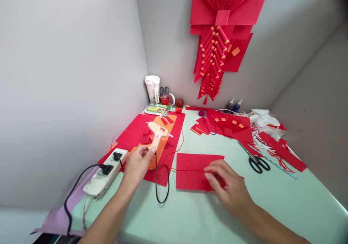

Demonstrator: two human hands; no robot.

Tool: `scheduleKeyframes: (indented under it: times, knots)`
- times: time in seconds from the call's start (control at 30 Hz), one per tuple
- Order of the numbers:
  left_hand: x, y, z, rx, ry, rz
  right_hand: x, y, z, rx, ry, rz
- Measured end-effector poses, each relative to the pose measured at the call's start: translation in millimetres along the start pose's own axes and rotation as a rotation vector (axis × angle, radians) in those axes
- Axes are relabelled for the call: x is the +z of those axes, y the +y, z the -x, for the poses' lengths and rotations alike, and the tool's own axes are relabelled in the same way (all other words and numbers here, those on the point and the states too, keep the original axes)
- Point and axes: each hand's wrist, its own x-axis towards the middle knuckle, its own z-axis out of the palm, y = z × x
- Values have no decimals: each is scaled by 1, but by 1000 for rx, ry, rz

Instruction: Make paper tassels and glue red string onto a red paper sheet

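My left hand (139,160) is closed round the handle of a cream hot glue gun (158,132), which lies over red and orange paper sheets (152,128) at the left. Its black cord (160,186) loops over the table toward a white power strip (106,171). My right hand (228,186) rests with its fingers bent and spread on a red paper sheet (191,169) in front of me. A red string (187,170) runs across that sheet with a line of glue beads along it.
Black scissors (257,161) lie to the right, beside red strips and white paper scraps (272,142). More red pieces with orange tags (231,124) sit further back. A white cup (152,86), glue bottles (234,105) and a red paper firecracker decoration (220,41) are by the wall.
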Motion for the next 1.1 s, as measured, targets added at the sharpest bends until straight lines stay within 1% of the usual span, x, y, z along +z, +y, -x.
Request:
scheduleKeyframes:
  times: [0.07, 0.17, 0.3, 0.37, 0.53, 0.7, 0.9, 1.0, 1.1]
  knots:
    - [2, -4, -5, -10, 20, -24, -9, 16, -3, -21, 73, 67]
    - [5, -7, -10, -22, 35, -48, -24, 34, -5, 12, 175, 146]
    - [6, -7, -11, -45, 42, -68, -41, 50, -4, -15, 327, 277]
    - [6, -6, -11, -54, 45, -80, -44, 56, -3, -12, 354, 287]
    - [6, -10, -16, -60, 67, -142, -44, 68, -2, 71, 322, 273]
    - [6, -15, -19, -57, 63, -245, -49, 73, -6, 145, 334, 261]
    - [9, -15, -20, -29, 78, -382, -51, 77, -8, 180, 277, 249]
    - [8, -11, -16, -13, 108, -449, -51, 80, -8, 189, 237, 251]
    - [5, -2, -3, 21, 155, -512, -53, 82, -8, 171, 187, 256]
